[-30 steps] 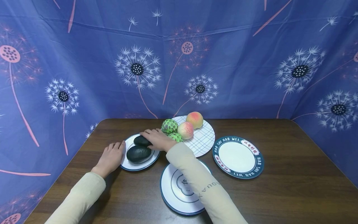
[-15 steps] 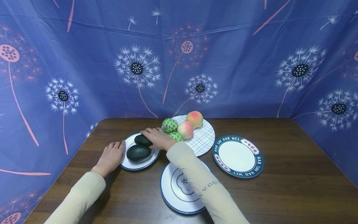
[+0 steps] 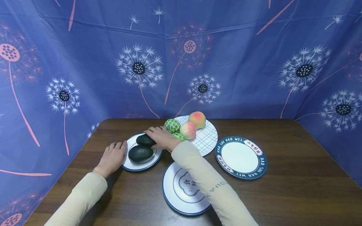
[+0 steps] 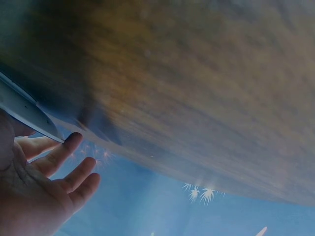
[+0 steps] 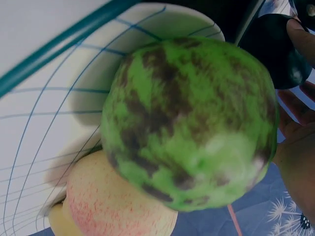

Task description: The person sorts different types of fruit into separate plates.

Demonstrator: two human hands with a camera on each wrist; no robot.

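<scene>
In the head view, two dark green avocados lie at a blue-rimmed white plate (image 3: 151, 163). My right hand (image 3: 162, 138) grips the farther avocado (image 3: 145, 140), thumb on one side and fingers on the other; the right wrist view shows this avocado (image 5: 273, 51) at the upper right. The nearer avocado (image 3: 140, 154) rests on the plate. At the plate's left edge is my left hand (image 3: 111, 158), its fingertips right at the rim. Seen from the left wrist, its fingers (image 4: 83, 171) spread loosely below the plate's edge (image 4: 34, 115).
Behind, a checked plate (image 3: 207, 138) bears two green spotted fruits (image 3: 172, 126) and two peaches (image 3: 188, 130). Stacked white plates (image 3: 181, 194) stand in front, under my right forearm. A green-rimmed plate (image 3: 240, 158) lies at the right. A blue cloth (image 3: 240, 62) hangs behind the table.
My right hand and the farther avocado have shifted slightly to the right, and my right forearm has moved right with them. My left hand stays at the plate's rim.
</scene>
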